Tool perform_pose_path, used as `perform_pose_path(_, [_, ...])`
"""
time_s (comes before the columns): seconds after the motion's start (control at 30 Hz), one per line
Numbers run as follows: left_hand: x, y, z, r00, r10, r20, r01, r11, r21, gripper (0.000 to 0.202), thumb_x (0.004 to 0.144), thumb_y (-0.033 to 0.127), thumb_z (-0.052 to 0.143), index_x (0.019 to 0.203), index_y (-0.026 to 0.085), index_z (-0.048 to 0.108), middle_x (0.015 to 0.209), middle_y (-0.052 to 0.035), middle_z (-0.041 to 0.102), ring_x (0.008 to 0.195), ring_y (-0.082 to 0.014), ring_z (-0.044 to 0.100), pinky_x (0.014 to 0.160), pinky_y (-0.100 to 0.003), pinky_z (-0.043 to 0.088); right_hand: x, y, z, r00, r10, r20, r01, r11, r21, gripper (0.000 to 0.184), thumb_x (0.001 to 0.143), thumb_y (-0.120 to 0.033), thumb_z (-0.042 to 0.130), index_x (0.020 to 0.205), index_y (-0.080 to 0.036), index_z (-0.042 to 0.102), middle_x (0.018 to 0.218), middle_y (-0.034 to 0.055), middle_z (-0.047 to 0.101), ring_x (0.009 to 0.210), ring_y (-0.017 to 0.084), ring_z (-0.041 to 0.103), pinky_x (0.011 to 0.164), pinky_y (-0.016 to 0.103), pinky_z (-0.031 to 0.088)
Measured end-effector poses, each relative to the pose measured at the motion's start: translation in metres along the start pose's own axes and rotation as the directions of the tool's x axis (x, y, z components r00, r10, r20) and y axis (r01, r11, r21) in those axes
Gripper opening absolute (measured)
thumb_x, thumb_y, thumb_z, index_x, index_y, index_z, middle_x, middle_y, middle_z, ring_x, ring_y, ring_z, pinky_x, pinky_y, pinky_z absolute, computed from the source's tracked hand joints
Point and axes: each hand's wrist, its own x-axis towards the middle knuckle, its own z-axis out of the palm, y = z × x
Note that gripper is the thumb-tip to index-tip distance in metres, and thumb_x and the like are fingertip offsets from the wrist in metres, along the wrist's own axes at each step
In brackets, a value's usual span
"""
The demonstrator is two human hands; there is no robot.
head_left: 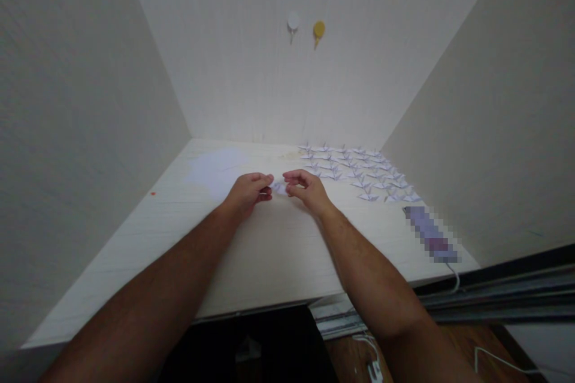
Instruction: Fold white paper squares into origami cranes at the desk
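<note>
Between my hands, a little above the white table, is a small piece of folded white paper [280, 188]. My left hand [250, 192] pinches its left end between thumb and fingers. At the other end, the thumb and fingers of my right hand [308, 189] close on the paper. Its exact folded shape is partly covered by my fingers. Rows of white folded paper cranes [345, 163] stand beyond my right hand. White paper sheets [215, 167] lie flat on the table, behind and left of my left hand.
A pixelated flat device [431, 233] with a white cable lies near the table's right edge. Walls enclose the table [269, 269] at left, back and right. Two hooks, white [293, 22] and yellow [318, 29], hang on the back wall. A small orange bit [153, 194] lies at left.
</note>
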Motion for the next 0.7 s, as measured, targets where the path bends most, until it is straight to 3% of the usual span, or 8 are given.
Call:
perform_pose_path(0.1, [-0.0004, -0.0019, 0.0021, 1.000, -0.007, -0.014, 0.008, 0.995, 0.095, 0.030, 0.061, 0.036, 0.078, 0.060, 0.013, 0.058, 0.052, 0.0008, 0.055, 0.046, -0.0086, 0.051, 0.047, -0.022, 0.045, 0.0000, 0.0027, 0.0014, 0.983, -0.184, 0.022, 0.185, 0.958, -0.219, 0.029, 0.066, -0.019, 0.069, 0.096, -0.021, 0.070, 0.091, 0.0025, 0.063, 0.076, 0.011, 0.057, 0.061, 0.022, 0.047])
perform_pose_path(0.2, [-0.0021, -0.0042, 0.0040, 1.000, 0.010, 0.014, -0.013, 0.986, 0.167, 0.029, 0.062, 0.037, 0.075, 0.061, 0.014, 0.058, 0.050, 0.0012, 0.054, 0.043, -0.0089, 0.049, 0.045, -0.022, 0.042, -0.0007, 0.0070, 0.0015, 0.968, -0.245, 0.060, 0.251, 0.917, -0.309, 0.021, 0.071, -0.023, 0.068, 0.091, -0.020, 0.070, 0.086, 0.0022, 0.063, 0.071, 0.010, 0.057, 0.060, 0.022, 0.046])
perform_pose_path(0.37, [-0.0027, -0.0051, 0.0070, 0.992, 0.122, 0.012, -0.121, 0.962, 0.243, 0.025, 0.066, 0.032, 0.071, 0.082, 0.014, 0.063, 0.061, -0.0002, 0.061, 0.045, -0.0096, 0.051, 0.047, -0.024, 0.044, -0.0020, 0.0097, 0.0035, 0.977, -0.198, 0.075, 0.212, 0.896, -0.389, 0.008, 0.072, -0.026, 0.068, 0.074, -0.018, 0.065, 0.073, 0.0003, 0.062, 0.065, 0.010, 0.056, 0.061, 0.023, 0.046])
perform_pose_path(0.47, [-0.0029, -0.0024, 0.0067, 0.957, 0.290, -0.002, -0.279, 0.923, 0.264, 0.032, 0.070, 0.028, 0.067, 0.100, 0.017, 0.062, 0.074, -0.0009, 0.065, 0.049, -0.0094, 0.052, 0.047, -0.023, 0.043, -0.0017, 0.0074, 0.0054, 0.988, -0.154, 0.004, 0.146, 0.925, -0.351, 0.009, 0.073, -0.026, 0.066, 0.074, -0.018, 0.063, 0.070, -0.0006, 0.062, 0.061, 0.010, 0.056, 0.058, 0.023, 0.045])
perform_pose_path(0.6, [-0.0044, -0.0011, 0.0052, 0.888, 0.453, 0.076, -0.438, 0.786, 0.437, 0.023, 0.071, 0.030, 0.067, 0.090, 0.017, 0.067, 0.069, -0.0005, 0.062, 0.056, -0.0103, 0.053, 0.053, -0.023, 0.044, -0.0005, 0.0049, 0.0068, 0.992, -0.063, -0.107, 0.042, 0.981, -0.191, 0.016, 0.075, -0.032, 0.064, 0.075, -0.018, 0.056, 0.060, -0.0033, 0.058, 0.051, 0.011, 0.058, 0.050, 0.022, 0.044])
perform_pose_path(0.7, [-0.0046, -0.0050, 0.0060, 0.830, 0.537, 0.153, -0.528, 0.665, 0.528, 0.018, 0.067, 0.030, 0.071, 0.079, 0.017, 0.068, 0.083, -0.0046, 0.066, 0.068, -0.0130, 0.059, 0.060, -0.024, 0.047, -0.0005, 0.0048, 0.0079, 0.996, -0.026, -0.080, 0.015, 0.991, -0.134, 0.021, 0.076, -0.037, 0.064, 0.077, -0.018, 0.055, 0.057, -0.0038, 0.058, 0.048, 0.011, 0.059, 0.047, 0.022, 0.045])
